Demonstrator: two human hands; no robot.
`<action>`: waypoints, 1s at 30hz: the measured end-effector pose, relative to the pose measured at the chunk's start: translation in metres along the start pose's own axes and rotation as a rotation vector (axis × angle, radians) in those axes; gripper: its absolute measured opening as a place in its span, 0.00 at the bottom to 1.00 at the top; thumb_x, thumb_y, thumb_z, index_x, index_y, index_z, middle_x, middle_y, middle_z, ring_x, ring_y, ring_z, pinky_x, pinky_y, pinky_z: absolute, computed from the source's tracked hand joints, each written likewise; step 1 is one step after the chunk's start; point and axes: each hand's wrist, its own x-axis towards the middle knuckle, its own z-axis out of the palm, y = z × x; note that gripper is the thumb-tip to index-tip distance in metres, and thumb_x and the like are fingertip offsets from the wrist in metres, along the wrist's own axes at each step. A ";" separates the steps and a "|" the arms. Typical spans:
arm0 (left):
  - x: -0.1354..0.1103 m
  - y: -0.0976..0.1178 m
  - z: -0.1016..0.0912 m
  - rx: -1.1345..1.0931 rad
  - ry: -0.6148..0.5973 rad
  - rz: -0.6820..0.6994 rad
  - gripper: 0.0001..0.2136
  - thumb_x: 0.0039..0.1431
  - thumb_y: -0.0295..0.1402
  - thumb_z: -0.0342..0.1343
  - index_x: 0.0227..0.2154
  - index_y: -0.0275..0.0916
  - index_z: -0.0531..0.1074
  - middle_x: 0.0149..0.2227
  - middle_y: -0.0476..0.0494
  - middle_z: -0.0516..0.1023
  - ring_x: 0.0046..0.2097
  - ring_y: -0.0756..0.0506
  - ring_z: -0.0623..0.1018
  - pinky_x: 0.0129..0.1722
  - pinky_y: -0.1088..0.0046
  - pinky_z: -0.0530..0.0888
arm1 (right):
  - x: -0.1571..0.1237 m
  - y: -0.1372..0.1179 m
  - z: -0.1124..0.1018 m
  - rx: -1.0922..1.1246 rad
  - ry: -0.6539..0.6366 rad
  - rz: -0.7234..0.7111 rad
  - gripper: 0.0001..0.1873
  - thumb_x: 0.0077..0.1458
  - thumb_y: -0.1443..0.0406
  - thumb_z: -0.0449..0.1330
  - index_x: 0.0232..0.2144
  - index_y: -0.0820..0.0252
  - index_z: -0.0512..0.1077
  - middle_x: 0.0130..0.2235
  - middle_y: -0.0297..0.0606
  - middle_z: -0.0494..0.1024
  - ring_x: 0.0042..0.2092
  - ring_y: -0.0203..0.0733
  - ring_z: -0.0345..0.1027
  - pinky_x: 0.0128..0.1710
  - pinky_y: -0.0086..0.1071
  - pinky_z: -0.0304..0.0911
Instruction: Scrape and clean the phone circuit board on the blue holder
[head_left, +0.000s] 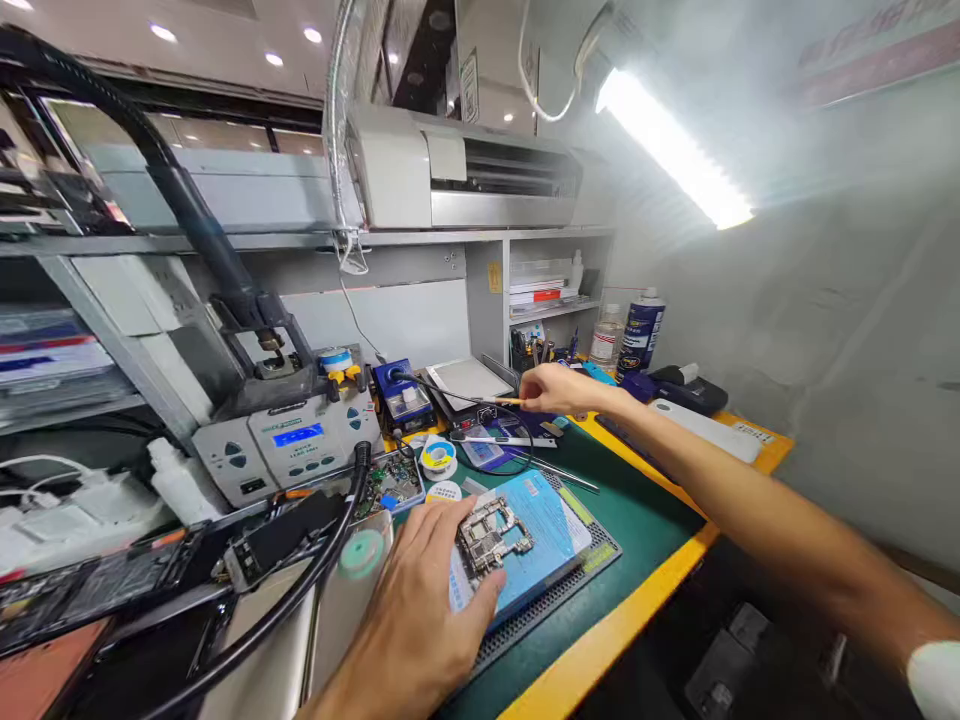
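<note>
A small phone circuit board (495, 540) with metal shields and cut-outs lies on a blue box (559, 535). My left hand (427, 590) comes from below, its thumb at the near edge of the board and its fingertips at the left edge, steadying it on the box. Across the bench, my right hand (551, 390) pinches a slim stick-like tool (502, 401) with an orange-brown shaft, pointing left. Its exact kind is too small to make out. Just behind the tool sits a flat grey-topped device (469, 382).
A perforated mat (600, 560) lies under the box on the green bench mat (652, 510). Solder reels (438, 458), tweezers (562, 474) and a blue station (403, 395) stand beyond. A black hose (300, 590) arches at left before a grey power supply (292, 445). Bottles (641, 330) stand back right.
</note>
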 end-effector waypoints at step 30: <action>-0.005 -0.005 -0.026 0.029 -0.082 0.076 0.22 0.66 0.39 0.58 0.61 0.42 0.65 0.57 0.39 0.81 0.60 0.38 0.80 0.56 0.56 0.81 | -0.064 -0.039 0.039 0.664 -0.442 -0.058 0.18 0.57 0.55 0.75 0.32 0.61 0.74 0.25 0.30 0.76 0.23 0.35 0.73 0.17 0.24 0.64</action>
